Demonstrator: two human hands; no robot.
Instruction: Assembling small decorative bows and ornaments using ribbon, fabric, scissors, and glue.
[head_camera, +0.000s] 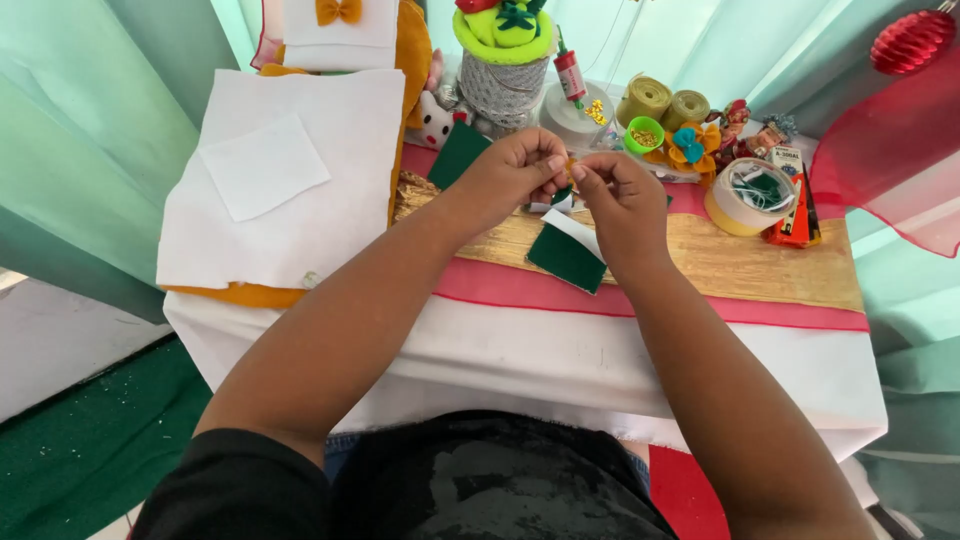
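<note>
Green felt, a small scrap with an orange-yellow bit (568, 172), sits pinched between both hands above the counter (760, 265). The left hand (512, 168) and the right hand (617, 195) meet fingertip to fingertip, each grip closed on the tiny piece from its own side; this two-sided pinch keeps so small a part steady and lifted toward the eyes. What exactly the orange bit is cannot be told.

Directly below the right grip lies a dark green felt rectangle with a white backing sheet (568, 256), flat on the gold fabric runner, close enough to be picked up without reaching. Beyond both grips stand a lace-wrapped cylinder with a lime-green top (500, 85), two rolls of gold ribbon (662, 102) and a small green cup of gold beads (643, 134). Right of the right grip rests a wide roll of tape (747, 200). Left of the left grip, white felt sheets (290, 190) are stacked flat, away from the working zone.
</note>
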